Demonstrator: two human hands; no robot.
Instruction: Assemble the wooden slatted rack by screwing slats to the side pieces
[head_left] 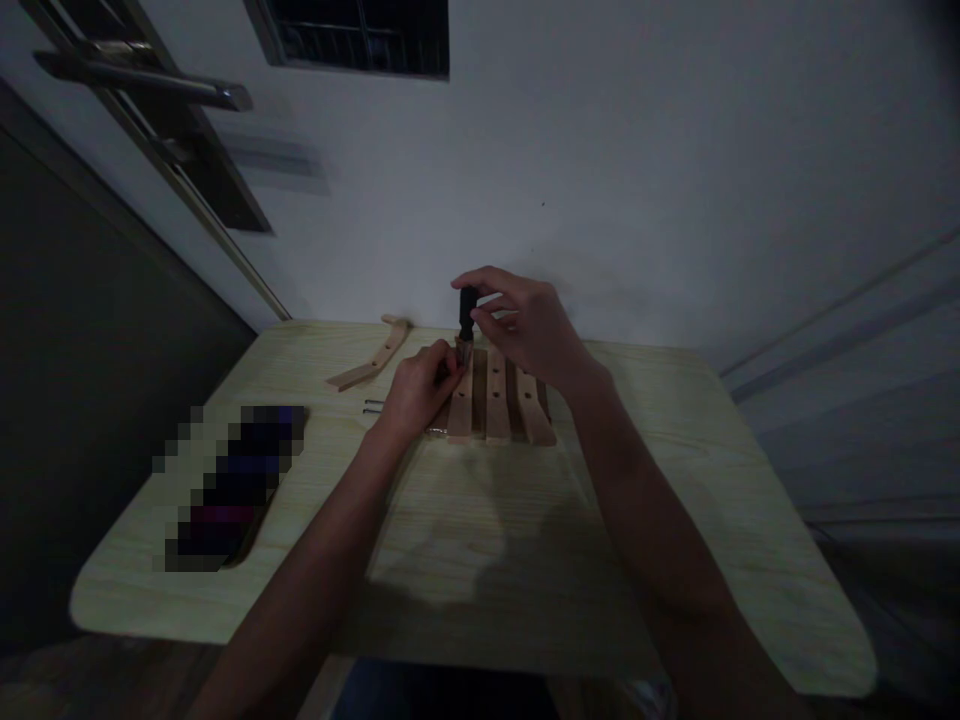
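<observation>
**A:** Item one, screwdriver (466, 305)?
**B:** Black handle, standing upright at the far middle of the table (480, 560). The right hand (529, 335) is closed on the handle top, fingertips only. It's a light hold, and I'd say it suits turning more than pushing.

**A:** Item two, left hand (420, 388)?
**B:** Pinched tight at the tool's tip, over the leftmost slat. Likely there to steady the tip. Whether anything sits between the fingers, I can't tell.

**A:** Item three, slats (496, 398)?
**B:** Several, pale wood, flat and side by side, holes facing up. Laid flat, probably so the tool stands square on them.

**A:** Loose parts?
**B:** One bent piece (373, 360) to the left of the slats, apart from them. Thin pins (373, 405) just beside the left hand, within easy reach.

**A:** Labels, writing?
**B:** None readable. The dark object (229, 480) near the table's left edge is blurred out.
</observation>
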